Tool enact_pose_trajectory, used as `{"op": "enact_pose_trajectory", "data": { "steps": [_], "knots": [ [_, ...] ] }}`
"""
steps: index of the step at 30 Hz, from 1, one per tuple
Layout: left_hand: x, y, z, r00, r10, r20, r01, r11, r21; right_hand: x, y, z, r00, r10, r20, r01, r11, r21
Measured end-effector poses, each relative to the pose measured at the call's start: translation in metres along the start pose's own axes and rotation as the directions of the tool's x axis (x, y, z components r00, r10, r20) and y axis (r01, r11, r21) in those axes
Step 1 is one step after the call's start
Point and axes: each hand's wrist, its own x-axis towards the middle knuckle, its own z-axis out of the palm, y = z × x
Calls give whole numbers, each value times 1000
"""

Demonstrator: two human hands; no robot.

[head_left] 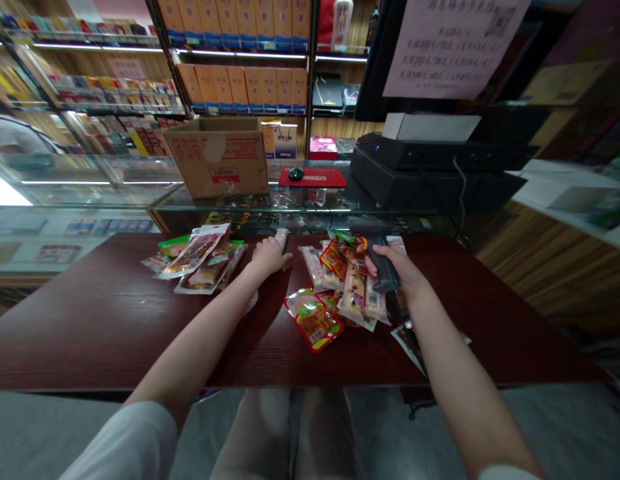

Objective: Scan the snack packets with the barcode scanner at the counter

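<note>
My right hand [397,263] is wrapped round the handle of a dark barcode scanner [385,267], held above a pile of snack packets [354,293]. Between two piles, my left hand [269,255] is closed over a pale snack packet [281,235]; only its ends show past the hand. To the left lies another heap of clear and green packets [203,260]. A red-edged snack packet [315,320] rests at the front of the right-hand pile. Under my right forearm is a dark packet [410,343], partly hidden.
The dark red wooden table [110,313] ends near my lap. Behind it is a glass counter with an open cardboard box [220,157], a mouse [295,173] on a red mat, and black register equipment [440,157]. Stocked shelves line the back; a person [20,143] is at far left.
</note>
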Motion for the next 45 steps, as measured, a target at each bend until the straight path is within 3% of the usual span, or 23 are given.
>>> {"op": "enact_pose_trajectory", "data": {
  "steps": [2,4,7,10,21,25,30,32,35,38,41,45],
  "knots": [
    [-3,-8,11,996,-86,18,82,986,146,-1,-1,1,1000,-1,6,1,1000,-3],
    [-8,-13,11,995,-95,29,86,972,217,-2,-2,3,1000,-10,6,10,1000,-15],
    [-14,-12,6,996,72,-57,-65,992,112,-8,-7,9,1000,-21,3,21,996,-82],
    [-14,-5,4,960,211,-187,-220,975,-31,-13,-14,16,998,-28,52,37,983,-180],
    [-15,-6,4,918,295,-266,-325,943,-73,-12,-13,20,992,-28,126,48,986,-161],
    [-19,-5,0,940,280,-193,-282,959,21,-14,-13,22,992,-31,123,49,987,-151],
    [-31,-12,-12,971,92,-219,-26,958,284,-14,-12,21,996,-10,88,24,987,-162],
    [-34,-15,-15,969,122,-217,-44,942,332,-13,-11,20,997,-3,82,16,988,-152],
    [-36,-15,-12,982,189,-25,-160,890,428,-12,-9,18,997,6,81,5,991,-135],
    [-38,-8,-8,987,47,157,-132,792,596,-11,-7,16,996,22,91,-10,991,-131],
    [-40,-3,-8,987,-73,144,-55,688,724,-9,-5,14,995,30,98,-17,991,-133],
    [-42,-1,-10,993,-56,100,-42,630,775,-9,-4,12,996,36,86,-25,993,-118]
  ]
}}
